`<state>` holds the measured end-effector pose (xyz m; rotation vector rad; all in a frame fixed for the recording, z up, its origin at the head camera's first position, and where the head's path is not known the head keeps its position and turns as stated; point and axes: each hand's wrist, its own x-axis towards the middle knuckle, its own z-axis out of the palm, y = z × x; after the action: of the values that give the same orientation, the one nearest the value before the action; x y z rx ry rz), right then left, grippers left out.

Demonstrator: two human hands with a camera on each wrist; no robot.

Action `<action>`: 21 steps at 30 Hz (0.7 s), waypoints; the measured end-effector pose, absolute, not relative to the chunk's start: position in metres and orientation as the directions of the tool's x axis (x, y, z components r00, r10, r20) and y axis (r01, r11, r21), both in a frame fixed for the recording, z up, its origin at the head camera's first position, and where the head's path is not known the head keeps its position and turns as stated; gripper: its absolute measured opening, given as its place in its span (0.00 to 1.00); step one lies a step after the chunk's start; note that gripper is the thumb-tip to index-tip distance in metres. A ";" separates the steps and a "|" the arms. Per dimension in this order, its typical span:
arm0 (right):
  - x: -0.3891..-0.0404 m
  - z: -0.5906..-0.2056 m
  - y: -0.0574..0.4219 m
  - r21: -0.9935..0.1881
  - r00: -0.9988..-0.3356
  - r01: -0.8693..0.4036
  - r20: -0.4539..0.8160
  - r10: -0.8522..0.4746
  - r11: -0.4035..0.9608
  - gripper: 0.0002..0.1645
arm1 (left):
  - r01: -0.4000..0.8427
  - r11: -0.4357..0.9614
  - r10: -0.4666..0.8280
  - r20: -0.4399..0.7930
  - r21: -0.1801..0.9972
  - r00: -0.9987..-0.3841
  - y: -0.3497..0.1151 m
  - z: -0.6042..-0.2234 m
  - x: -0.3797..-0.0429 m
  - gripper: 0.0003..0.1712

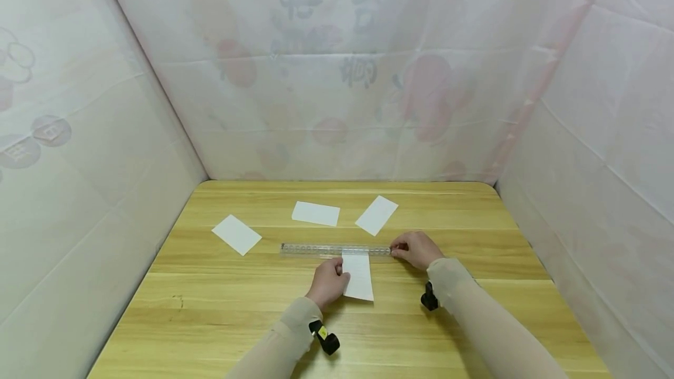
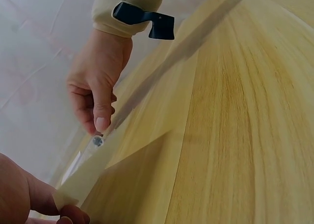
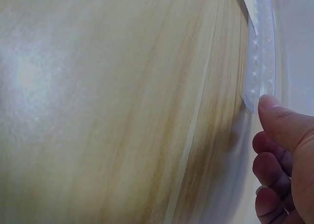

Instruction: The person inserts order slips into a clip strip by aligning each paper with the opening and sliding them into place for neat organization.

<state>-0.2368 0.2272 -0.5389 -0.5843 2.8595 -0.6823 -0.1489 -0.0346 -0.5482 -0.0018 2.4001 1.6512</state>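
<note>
A long clear plastic ruler [image 1: 316,248] with a round, patterned rod along it lies crosswise in the head view. My right hand [image 1: 418,250] pinches its right end between thumb and fingers; in the right wrist view the thumb [image 3: 274,106] is at that end. My left hand [image 1: 329,282] pinches the left edge of a white paper slip [image 1: 358,278]. The slip's far edge overlaps the ruler, and its near part tilts up off the table in the left wrist view, casting a shadow. The ruler's round end [image 2: 98,141] shows below the right hand's fingertips there.
Three more white paper slips lie farther back on the wooden table [image 1: 237,320]: one at left [image 1: 237,234], one in the middle [image 1: 316,214], one to the right [image 1: 377,215]. Patterned cloth walls [image 1: 337,151] enclose the table's back and both sides.
</note>
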 end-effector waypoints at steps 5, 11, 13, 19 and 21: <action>-0.236 -0.539 0.227 -0.458 -0.914 -0.342 -0.043 -0.404 0.821 0.05 | -0.140 0.362 0.123 -0.196 0.921 -0.973 -0.032 -0.549 -0.149 0.26; -0.235 -0.537 0.227 -0.469 -0.912 -0.342 -0.044 -0.408 0.815 0.06 | -0.106 0.385 0.132 -0.168 0.917 -0.977 -0.031 -0.551 -0.150 0.11; -0.235 -0.537 0.227 -0.471 -0.913 -0.337 -0.050 -0.405 0.815 0.06 | -0.086 0.397 0.138 -0.152 0.914 -0.979 -0.030 -0.552 -0.151 0.07; -0.235 -0.537 0.227 -0.481 -0.916 -0.326 -0.054 -0.398 0.814 0.06 | -0.047 0.410 0.138 -0.113 0.911 -0.984 -0.028 -0.552 -0.151 0.17; -0.235 -0.538 0.227 -0.483 -0.916 -0.326 -0.052 -0.398 0.812 0.06 | -0.045 0.415 0.136 -0.112 0.909 -0.984 -0.028 -0.552 -0.151 0.17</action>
<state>-0.2348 0.2273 -0.5378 -0.5723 2.8458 -0.7182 -0.1507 -0.0275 -0.5521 0.0810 2.4972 1.6114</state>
